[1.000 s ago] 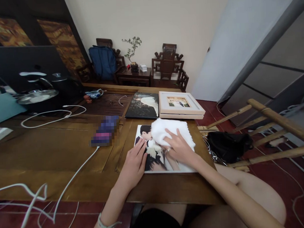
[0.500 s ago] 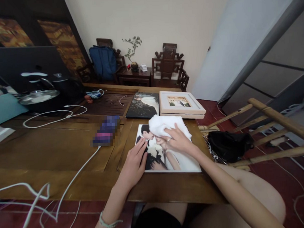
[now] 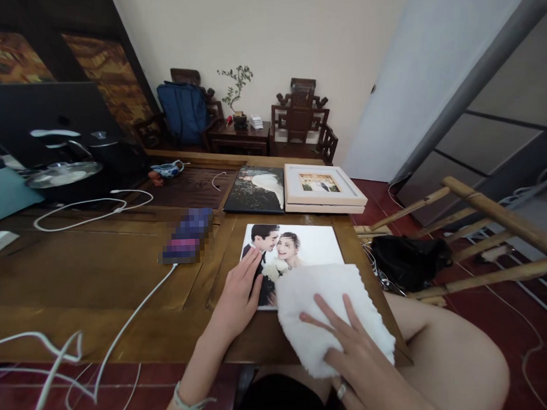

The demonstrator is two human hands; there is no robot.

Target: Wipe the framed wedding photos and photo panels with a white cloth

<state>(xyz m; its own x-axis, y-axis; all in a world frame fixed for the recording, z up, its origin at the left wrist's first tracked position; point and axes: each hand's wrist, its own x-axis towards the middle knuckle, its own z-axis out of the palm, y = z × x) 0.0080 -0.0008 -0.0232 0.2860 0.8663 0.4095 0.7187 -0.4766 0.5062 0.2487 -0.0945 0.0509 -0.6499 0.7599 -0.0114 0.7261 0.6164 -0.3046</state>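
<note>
A wedding photo panel with a white background lies flat on the wooden table, close to its front edge. Its left side is under my left hand, whose fingers stretch out flat on the picture and hold nothing. My right hand has a fluffy white cloth, with the fingers spread over its top and one finger curled at the near edge. The cloth covers the panel's lower right part and reaches past the table's front edge.
Behind the panel lie a dark wedding picture and stacked pale frames. A pixelated phone with a white cable is to the left. A lidded pan stands far left, a bamboo chair right.
My right hand has pulled the white cloth from the panel's top toward me, down over its lower right corner. The faces in the picture are now uncovered. My left hand stays in place.
</note>
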